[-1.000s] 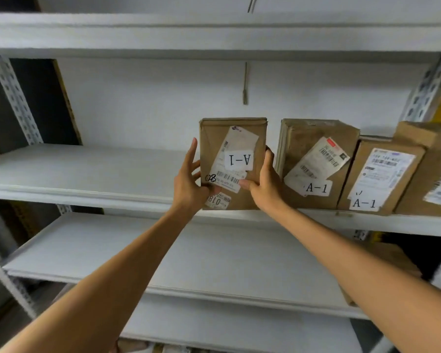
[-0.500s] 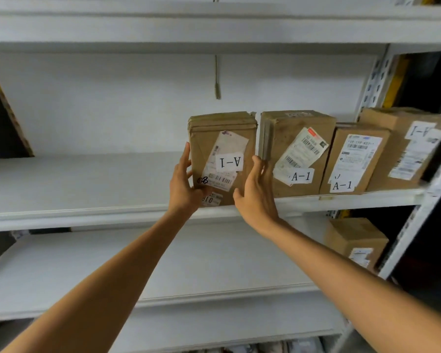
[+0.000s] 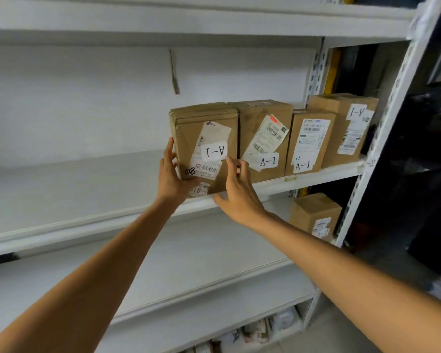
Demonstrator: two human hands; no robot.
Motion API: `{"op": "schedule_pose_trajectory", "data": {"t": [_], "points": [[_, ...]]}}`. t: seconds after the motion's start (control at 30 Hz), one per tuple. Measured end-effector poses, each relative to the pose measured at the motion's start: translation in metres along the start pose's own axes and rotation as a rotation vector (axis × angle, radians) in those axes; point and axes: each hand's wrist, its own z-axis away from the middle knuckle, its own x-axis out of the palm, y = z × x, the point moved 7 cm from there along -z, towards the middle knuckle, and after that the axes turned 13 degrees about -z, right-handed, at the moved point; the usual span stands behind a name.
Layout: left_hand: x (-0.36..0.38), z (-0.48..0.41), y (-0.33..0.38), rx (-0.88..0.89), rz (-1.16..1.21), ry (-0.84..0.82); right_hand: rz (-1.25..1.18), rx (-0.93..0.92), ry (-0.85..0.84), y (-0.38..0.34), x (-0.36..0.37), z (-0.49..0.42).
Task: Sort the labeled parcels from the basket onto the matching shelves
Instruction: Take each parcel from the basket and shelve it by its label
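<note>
The parcel [image 3: 204,138], whose "A-1" label [image 3: 215,150] is inverted, stands upright on the middle shelf [image 3: 74,174]. Its right side is against the neighbouring parcel [image 3: 262,128] at the left end of a row of four. The left hand [image 3: 171,179] presses straight fingers [image 3: 169,154] flat on the parcel's left side. The right hand [image 3: 237,192] rests lightly bent, unclosed fingers [image 3: 242,166] on its lower front. A small box [image 3: 313,212] sits on the lower shelf [image 3: 189,250], at right.

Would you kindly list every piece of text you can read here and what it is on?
"A-1", upside down: leftmost parcel
"08", handwritten: same parcel
"A-1": second parcel
"A-1": third parcel
"A-1", upside down: fourth parcel
Small print on the shipping labels and the label on the lower parcel: too blurred to read.
</note>
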Motion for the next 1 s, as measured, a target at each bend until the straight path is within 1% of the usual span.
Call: {"op": "schedule_pose_trajectory", "data": {"t": [0.07, 0.17, 0.27, 0.37, 0.43, 0.53, 0.63, 0.7, 0.8, 0.87, 1.0], "points": [[-0.004, 0.003, 0.002, -0.028, -0.031, -0.012, -0.008, -0.031, 0.017, -0.011, 0.005, 0.002], [-0.026, 0.012, -0.003, -0.121, -0.074, -0.017, -0.033, -0.100, -0.011, -0.034, 0.025, 0.000], [-0.067, 0.029, -0.014, -0.132, -0.266, -0.019, -0.094, -0.149, -0.031, -0.060, 0.055, -0.007], [-0.117, 0.056, -0.035, -0.166, -0.513, -0.028, -0.169, -0.179, -0.118, -0.093, 0.097, -0.013], [-0.149, 0.078, -0.050, -0.213, -0.658, -0.029, -0.179, -0.218, -0.238, -0.117, 0.131, -0.014], [-0.197, 0.117, -0.068, -0.310, -0.809, 0.009, -0.192, -0.282, -0.468, -0.153, 0.184, -0.008], [-0.241, 0.169, -0.084, -0.461, -0.963, 0.030, -0.238, -0.373, -0.637, -0.187, 0.228, 0.014], [-0.266, 0.209, -0.089, -0.578, -1.034, 0.052, -0.241, -0.443, -0.793, -0.208, 0.254, 0.042], [-0.295, 0.273, -0.082, -0.763, -1.086, 0.163, -0.219, -0.610, -1.019, -0.236, 0.283, 0.093], [-0.304, 0.317, -0.070, -0.879, -1.096, 0.263, -0.233, -0.726, -1.123, -0.253, 0.293, 0.129], [-0.296, 0.419, -0.036, -1.151, -1.109, 0.394, -0.287, -0.923, -1.329, -0.277, 0.303, 0.212]]}}
